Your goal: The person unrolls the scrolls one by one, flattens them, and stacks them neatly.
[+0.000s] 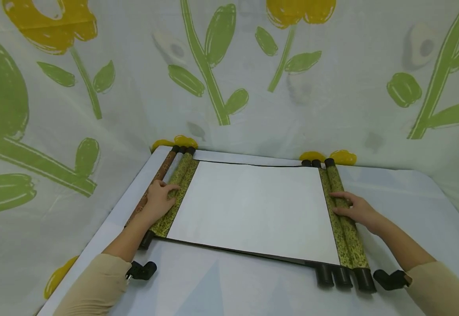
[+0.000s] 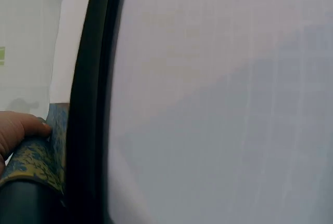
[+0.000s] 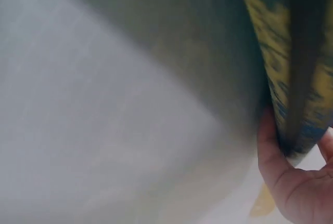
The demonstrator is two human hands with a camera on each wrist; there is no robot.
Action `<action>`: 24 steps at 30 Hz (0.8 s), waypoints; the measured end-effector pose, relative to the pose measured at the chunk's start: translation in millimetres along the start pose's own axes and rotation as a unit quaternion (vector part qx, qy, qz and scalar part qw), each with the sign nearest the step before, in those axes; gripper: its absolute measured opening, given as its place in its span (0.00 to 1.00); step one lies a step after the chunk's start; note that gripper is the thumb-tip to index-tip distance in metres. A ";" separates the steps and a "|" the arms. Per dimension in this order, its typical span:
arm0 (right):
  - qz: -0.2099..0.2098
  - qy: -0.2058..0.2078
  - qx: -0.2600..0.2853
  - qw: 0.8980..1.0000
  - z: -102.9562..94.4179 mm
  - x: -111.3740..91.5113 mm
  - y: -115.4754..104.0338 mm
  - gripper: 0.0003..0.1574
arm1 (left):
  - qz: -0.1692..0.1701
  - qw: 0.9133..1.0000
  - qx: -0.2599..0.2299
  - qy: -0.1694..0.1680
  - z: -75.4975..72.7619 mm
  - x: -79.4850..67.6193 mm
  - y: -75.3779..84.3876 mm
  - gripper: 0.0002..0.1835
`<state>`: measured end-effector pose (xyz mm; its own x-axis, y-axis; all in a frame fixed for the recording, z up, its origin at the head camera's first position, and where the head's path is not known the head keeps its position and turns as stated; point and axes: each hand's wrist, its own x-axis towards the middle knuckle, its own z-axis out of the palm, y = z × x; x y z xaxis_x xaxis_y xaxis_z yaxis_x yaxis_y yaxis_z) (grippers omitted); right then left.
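Observation:
A partly unrolled scroll with a blank white panel (image 1: 253, 206) and green-yellow patterned borders lies across the table. My left hand (image 1: 159, 199) holds its left patterned roll (image 1: 181, 168), and in the left wrist view a digit of that hand (image 2: 18, 129) lies over the roll. At the other end, my right hand (image 1: 357, 210) grips the right patterned roll (image 1: 352, 239). The right wrist view shows the right hand (image 3: 307, 193) with digits on both sides of the patterned roll (image 3: 276, 52). Black knobs (image 1: 363, 281) cap the rolls.
A brown patterned roll (image 1: 166, 166) lies just left of the left hand. Two more black knobs (image 1: 334, 276) stick out beside the right roll at the near edge. The pale-covered table (image 1: 403, 197) meets a cloth backdrop (image 1: 348, 101) with printed flowers behind and at left.

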<state>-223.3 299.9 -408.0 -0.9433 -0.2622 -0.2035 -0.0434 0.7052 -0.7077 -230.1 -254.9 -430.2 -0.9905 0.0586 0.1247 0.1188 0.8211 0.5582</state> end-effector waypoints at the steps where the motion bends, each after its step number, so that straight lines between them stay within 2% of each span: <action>1: 0.001 -0.004 0.003 1.000 -0.2 -0.9 0.5 0.39 | -0.003 1.000 0.002 0.000 0.9 0.0 0.0 0.18; 10: 0.028 -0.029 0.015 0.999 -6.7 -6.3 -4.0 0.40 | -0.004 0.999 0.039 0.003 5.5 -1.2 -0.3 0.20; 15: 0.054 -0.029 0.034 0.998 -9.1 -9.2 -8.0 0.39 | -0.014 0.999 0.032 -0.003 1.6 -2.7 3.1 0.22; 19: 0.066 -0.019 0.015 0.998 -10.4 -11.6 -12.9 0.40 | -0.024 0.999 0.036 0.002 -1.4 -4.7 7.4 0.24; 24: 0.078 -0.012 -0.005 0.997 -15.3 -16.9 -22.2 0.45 | -0.013 0.998 0.060 -0.005 -2.4 -7.8 16.1 0.29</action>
<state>-211.5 298.8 -378.5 -0.9305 -0.1653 -0.3268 0.0990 0.7456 -0.6590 -220.4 -243.5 -420.1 -0.9939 0.0411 0.1026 0.0839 0.8847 0.4586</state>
